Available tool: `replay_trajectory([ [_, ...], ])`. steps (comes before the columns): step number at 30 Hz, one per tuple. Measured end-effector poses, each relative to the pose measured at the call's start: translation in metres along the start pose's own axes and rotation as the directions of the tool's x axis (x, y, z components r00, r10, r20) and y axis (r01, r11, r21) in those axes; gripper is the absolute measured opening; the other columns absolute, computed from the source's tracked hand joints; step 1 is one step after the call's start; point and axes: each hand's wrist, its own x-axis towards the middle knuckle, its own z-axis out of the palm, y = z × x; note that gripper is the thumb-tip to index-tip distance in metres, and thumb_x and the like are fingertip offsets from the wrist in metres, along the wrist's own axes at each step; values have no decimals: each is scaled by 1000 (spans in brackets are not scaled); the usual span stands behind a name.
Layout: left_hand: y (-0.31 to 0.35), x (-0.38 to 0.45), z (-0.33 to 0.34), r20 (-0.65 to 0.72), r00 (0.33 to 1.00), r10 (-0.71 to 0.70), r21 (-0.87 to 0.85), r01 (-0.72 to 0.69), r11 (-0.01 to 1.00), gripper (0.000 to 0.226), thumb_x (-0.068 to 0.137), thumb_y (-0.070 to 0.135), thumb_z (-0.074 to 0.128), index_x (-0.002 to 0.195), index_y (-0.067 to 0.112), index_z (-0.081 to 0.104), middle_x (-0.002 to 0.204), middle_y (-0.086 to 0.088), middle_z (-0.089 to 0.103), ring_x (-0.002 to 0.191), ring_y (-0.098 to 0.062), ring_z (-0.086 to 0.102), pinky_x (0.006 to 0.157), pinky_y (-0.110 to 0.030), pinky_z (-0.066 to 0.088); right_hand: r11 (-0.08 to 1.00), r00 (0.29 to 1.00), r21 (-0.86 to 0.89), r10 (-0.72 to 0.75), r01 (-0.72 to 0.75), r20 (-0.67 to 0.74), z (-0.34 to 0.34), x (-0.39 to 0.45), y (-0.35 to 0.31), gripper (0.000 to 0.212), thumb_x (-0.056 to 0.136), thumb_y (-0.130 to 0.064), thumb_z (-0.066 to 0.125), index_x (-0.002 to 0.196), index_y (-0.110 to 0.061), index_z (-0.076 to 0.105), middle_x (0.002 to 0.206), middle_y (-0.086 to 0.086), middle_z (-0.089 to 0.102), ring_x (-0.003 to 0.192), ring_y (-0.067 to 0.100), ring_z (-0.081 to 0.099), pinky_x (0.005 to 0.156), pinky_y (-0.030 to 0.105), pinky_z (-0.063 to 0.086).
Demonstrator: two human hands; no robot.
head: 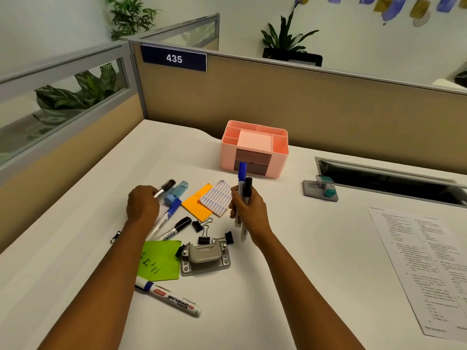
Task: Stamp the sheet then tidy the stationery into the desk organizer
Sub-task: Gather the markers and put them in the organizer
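My right hand (249, 210) holds two whiteboard markers (243, 195) upright, one blue-capped and one black-capped, in front of the pink desk organizer (254, 149). My left hand (142, 204) is closed on a black-capped marker (165, 188) at the left of the pile. On the desk lie a blue-capped marker (166, 217), a black-capped marker (177, 227) and another blue-capped whiteboard marker (168, 296) near me. The printed sheet (427, 269) lies at the right. The stamp (326, 186) rests on its grey pad.
An orange sticky pad (198, 204), a white patterned pad (217, 197), a green note (159, 260), a grey hole punch (204, 257), several black binder clips (203, 233) and a light blue item (175, 192) lie scattered. A cable slot (384, 181) opens at the right. Partition walls (303, 104) bound the desk.
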Motion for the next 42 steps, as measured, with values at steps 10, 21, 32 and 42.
replay_trajectory([
  [10,67,-82,-8,87,961,261,-602,-158,782,29,79,-2,65,106,7,61,89,-5,63,73,-12,58,55,-1,44,952,993,287,119,-111,-9,19,-7,-23,19,87,-32,62,90,-14,59,61,1,51,48,10,45,41,14,40],
  [21,18,-56,6,57,991,123,-10,-122,992,28,89,9,55,116,2,56,116,-21,60,103,-36,56,80,-42,46,971,978,205,155,-124,-141,-1,-3,-24,30,89,-42,54,93,-14,63,67,-4,57,56,8,48,54,21,42],
  [32,34,-46,-5,57,990,130,49,-132,990,27,92,8,48,115,-2,58,113,-24,58,99,-37,57,75,-38,45,934,992,349,109,-81,-61,-4,1,-23,20,93,-35,49,89,-18,58,74,-1,64,69,11,63,69,21,50],
  [42,118,-85,-16,387,904,181,-887,312,339,23,89,19,54,109,11,62,86,1,70,70,-7,69,60,-20,56,969,999,244,-40,46,-27,16,-2,-33,17,93,-39,47,106,-31,56,92,0,66,82,11,64,67,14,51],
])
